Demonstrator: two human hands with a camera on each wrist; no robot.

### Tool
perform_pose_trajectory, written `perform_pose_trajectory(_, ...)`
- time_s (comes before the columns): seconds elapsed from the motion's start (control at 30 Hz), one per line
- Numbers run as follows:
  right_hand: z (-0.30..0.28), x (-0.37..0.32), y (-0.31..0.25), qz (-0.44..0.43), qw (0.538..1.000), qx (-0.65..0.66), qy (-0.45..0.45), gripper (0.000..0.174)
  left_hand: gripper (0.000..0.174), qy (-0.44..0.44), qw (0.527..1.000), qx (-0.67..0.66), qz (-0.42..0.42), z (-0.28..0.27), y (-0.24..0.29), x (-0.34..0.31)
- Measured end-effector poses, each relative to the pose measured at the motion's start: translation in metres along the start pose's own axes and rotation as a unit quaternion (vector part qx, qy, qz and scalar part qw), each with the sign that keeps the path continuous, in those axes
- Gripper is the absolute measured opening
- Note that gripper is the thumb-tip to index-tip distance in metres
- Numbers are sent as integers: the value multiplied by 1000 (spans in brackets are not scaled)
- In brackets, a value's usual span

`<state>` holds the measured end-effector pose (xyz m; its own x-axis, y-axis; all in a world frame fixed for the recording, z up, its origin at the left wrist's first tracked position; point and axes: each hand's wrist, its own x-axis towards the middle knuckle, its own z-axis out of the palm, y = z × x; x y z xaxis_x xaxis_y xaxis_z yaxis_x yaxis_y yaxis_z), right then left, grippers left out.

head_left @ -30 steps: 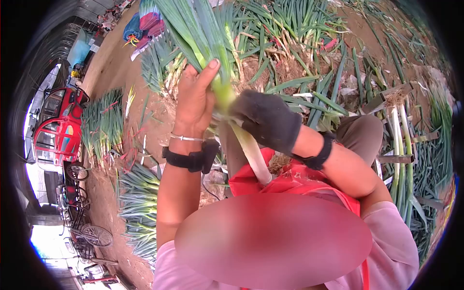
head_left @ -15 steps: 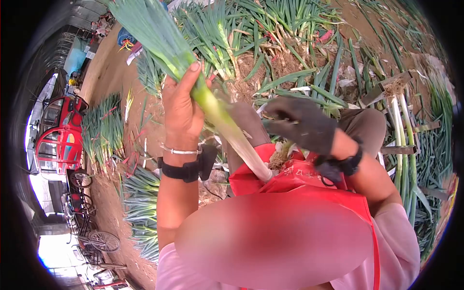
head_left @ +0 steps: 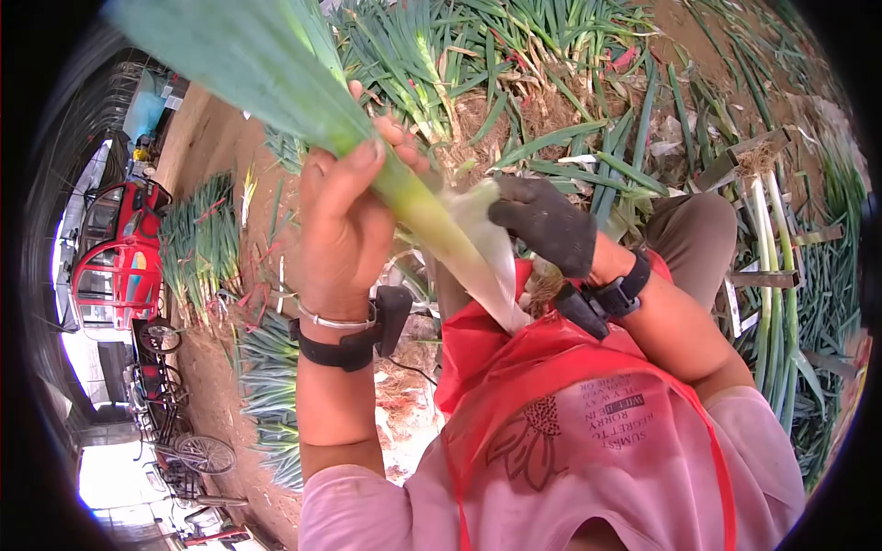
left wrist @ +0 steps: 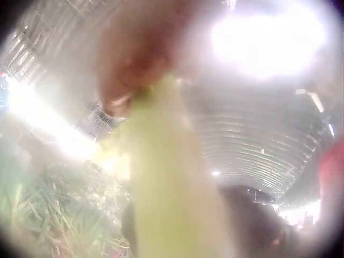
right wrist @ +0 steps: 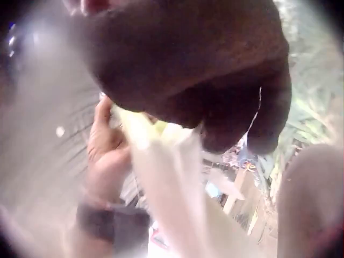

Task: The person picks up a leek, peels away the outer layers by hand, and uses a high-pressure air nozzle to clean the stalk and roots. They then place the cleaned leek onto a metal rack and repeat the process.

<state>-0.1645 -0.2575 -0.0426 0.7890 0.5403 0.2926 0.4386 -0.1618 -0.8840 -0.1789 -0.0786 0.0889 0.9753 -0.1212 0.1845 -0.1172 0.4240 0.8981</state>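
Note:
A thick green onion [head_left: 421, 213] slants across the head view, its broad leaves at upper left and its white end against the red apron [head_left: 478, 354]. My bare left hand [head_left: 344, 220] grips it where green turns pale, thumb lying along the stalk. In a dark glove, my right hand [head_left: 547, 225] pinches a loose whitish outer layer [head_left: 487, 225] that stands away from the stalk. The right wrist view shows this peeled layer [right wrist: 188, 166] below the gloved fingers [right wrist: 226, 134]. Close up and blurred, the stalk [left wrist: 166, 183] fills the middle of the left wrist view.
Piles of green onions [head_left: 514, 55] with roots lie on the dirt ground ahead. More bunches [head_left: 200, 234] lie to the left. At right, several long stalks [head_left: 772, 266] rest across a metal frame [head_left: 763, 280]. A red vehicle [head_left: 119, 257] and a bicycle [head_left: 204, 453] stand far left.
My right hand left the stalk, moved back right, then returned and took hold of an outer layer, now pulled away from the stalk. The leaves have swung left and nearer the camera.

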Motion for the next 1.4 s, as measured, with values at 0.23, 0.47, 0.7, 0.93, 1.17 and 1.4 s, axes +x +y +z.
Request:
perform_pose_trajectory(0.23,1,-15,-17,-134,978,-122,100,18,45,127,978,159,43,5,-20,0)
perform_pose_trajectory(0.47,-15,-9,-2,-26,825,542,160,29,25,87,991,-97,21,-52,-10,75)
perform_pose_trajectory(0.7,-82,-63,-42,80,941,283,169,34,19,198,965,-136,109,-107,38,112)
perform_pose_trajectory(0.93,-54,-33,-25,86,942,-318,-66,33,15,242,961,-30,134,-123,50,130)
perform_pose_trajectory(1.17,-87,-153,-36,190,975,-11,-115,22,23,431,891,32,139,-265,141,126)
perform_pose_trajectory(1.4,-85,-74,-12,135,986,-93,-20,56,15,360,913,29,189,-205,153,116)
